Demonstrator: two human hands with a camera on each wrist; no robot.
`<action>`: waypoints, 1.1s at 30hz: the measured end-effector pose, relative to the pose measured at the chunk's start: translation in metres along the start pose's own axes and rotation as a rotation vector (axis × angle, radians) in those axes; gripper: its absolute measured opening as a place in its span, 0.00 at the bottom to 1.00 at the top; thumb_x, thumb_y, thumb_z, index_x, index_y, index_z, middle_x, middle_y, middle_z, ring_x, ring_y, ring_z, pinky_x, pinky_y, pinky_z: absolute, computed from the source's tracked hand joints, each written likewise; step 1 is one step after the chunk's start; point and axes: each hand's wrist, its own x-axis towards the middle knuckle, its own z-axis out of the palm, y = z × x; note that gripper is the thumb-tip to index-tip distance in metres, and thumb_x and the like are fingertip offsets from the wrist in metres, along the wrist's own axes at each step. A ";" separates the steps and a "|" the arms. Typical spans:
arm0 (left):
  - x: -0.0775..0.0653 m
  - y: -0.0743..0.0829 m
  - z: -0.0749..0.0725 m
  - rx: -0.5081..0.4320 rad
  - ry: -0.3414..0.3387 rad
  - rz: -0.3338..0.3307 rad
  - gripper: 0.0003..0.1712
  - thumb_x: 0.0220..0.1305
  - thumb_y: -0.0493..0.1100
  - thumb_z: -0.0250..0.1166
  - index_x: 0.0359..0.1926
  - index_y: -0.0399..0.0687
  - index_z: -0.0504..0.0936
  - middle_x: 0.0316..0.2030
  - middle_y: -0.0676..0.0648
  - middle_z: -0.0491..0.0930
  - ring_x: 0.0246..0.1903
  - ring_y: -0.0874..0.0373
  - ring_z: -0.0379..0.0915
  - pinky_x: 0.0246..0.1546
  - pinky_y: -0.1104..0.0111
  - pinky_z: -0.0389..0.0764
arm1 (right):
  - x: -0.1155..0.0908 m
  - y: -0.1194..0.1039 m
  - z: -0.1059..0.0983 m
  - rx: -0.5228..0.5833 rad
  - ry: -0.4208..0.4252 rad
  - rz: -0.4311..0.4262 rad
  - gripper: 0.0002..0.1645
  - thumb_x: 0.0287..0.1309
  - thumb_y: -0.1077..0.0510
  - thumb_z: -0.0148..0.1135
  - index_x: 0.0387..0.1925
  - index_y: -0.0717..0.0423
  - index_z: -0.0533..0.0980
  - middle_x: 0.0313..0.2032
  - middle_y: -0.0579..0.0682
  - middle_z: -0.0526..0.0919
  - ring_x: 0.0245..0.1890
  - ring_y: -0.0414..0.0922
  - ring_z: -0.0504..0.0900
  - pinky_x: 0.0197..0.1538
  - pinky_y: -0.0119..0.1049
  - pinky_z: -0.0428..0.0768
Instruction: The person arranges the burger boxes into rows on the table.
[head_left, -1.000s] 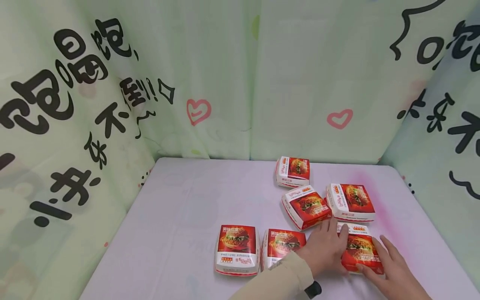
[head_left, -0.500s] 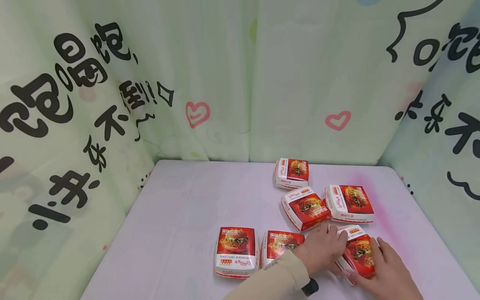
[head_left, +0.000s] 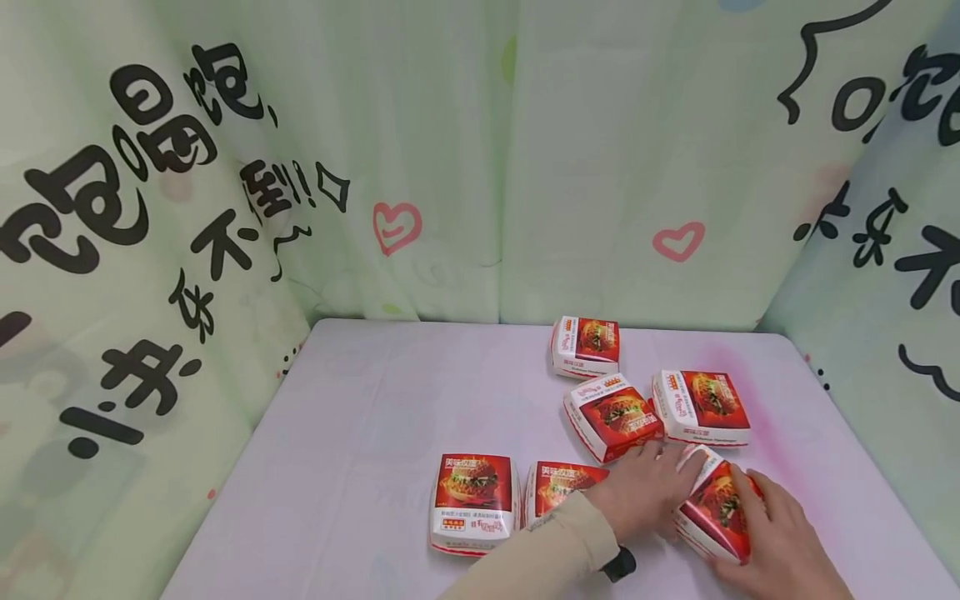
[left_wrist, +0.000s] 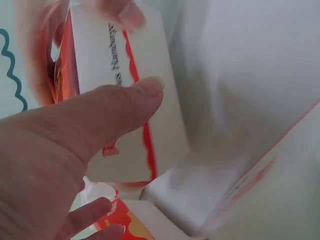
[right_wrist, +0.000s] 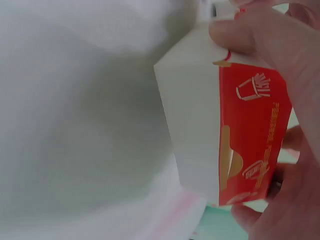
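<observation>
Here, the right hand (head_left: 791, 542) grasps a closed burger box (head_left: 716, 508), its thumb and fingers on opposing sides, over the surface (head_left: 360, 400) towards its right edge. The left hand (head_left: 648, 492) lays its thumb on the box's white side; its index finger is hidden, so I cannot tell whether it grips. Five other closed boxes lie about: one by the far edge (head_left: 588, 346), two behind the hands, two left of them, the inner one partly covered by the beige sleeve (head_left: 551, 550). Contents cannot be seen; the near corners are cut off.
</observation>
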 end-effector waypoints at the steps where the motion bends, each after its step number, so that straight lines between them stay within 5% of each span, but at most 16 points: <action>1: 0.001 0.000 -0.001 0.001 -0.004 0.000 0.62 0.35 0.71 0.63 0.68 0.65 0.39 0.66 0.61 0.47 0.65 0.63 0.47 0.62 0.70 0.62 | -0.001 0.000 -0.001 0.000 0.012 -0.021 0.79 0.17 0.29 0.71 0.66 0.65 0.44 0.58 0.67 0.52 0.53 0.63 0.51 0.45 0.63 0.70; 6: 0.001 -0.003 -0.005 0.008 -0.017 0.018 0.65 0.33 0.74 0.62 0.69 0.63 0.37 0.68 0.62 0.42 0.66 0.65 0.42 0.65 0.71 0.55 | -0.004 -0.001 -0.006 -0.008 0.038 -0.112 0.80 0.13 0.31 0.73 0.68 0.59 0.44 0.60 0.61 0.54 0.56 0.59 0.51 0.47 0.60 0.72; 13: 0.000 -0.005 -0.004 -0.076 -0.011 0.067 0.65 0.32 0.73 0.65 0.68 0.63 0.39 0.65 0.64 0.48 0.65 0.68 0.42 0.66 0.71 0.51 | -0.005 0.001 -0.011 -0.064 0.061 -0.175 0.81 0.10 0.28 0.72 0.68 0.54 0.45 0.61 0.58 0.58 0.58 0.57 0.50 0.46 0.59 0.74; 27: 0.005 0.001 -0.003 -0.170 -0.034 -0.116 0.64 0.25 0.79 0.62 0.65 0.66 0.45 0.55 0.59 0.58 0.51 0.64 0.58 0.47 0.75 0.74 | -0.007 0.016 -0.014 0.008 0.010 -0.106 0.74 0.23 0.35 0.72 0.69 0.53 0.41 0.64 0.63 0.45 0.57 0.62 0.48 0.43 0.62 0.73; 33: 0.003 0.000 -0.002 -0.142 -0.070 -0.079 0.63 0.24 0.80 0.60 0.65 0.73 0.44 0.59 0.59 0.53 0.56 0.61 0.57 0.52 0.72 0.72 | -0.004 0.027 -0.007 -0.024 -0.030 -0.095 0.62 0.29 0.42 0.72 0.65 0.58 0.52 0.58 0.65 0.57 0.50 0.61 0.62 0.43 0.59 0.74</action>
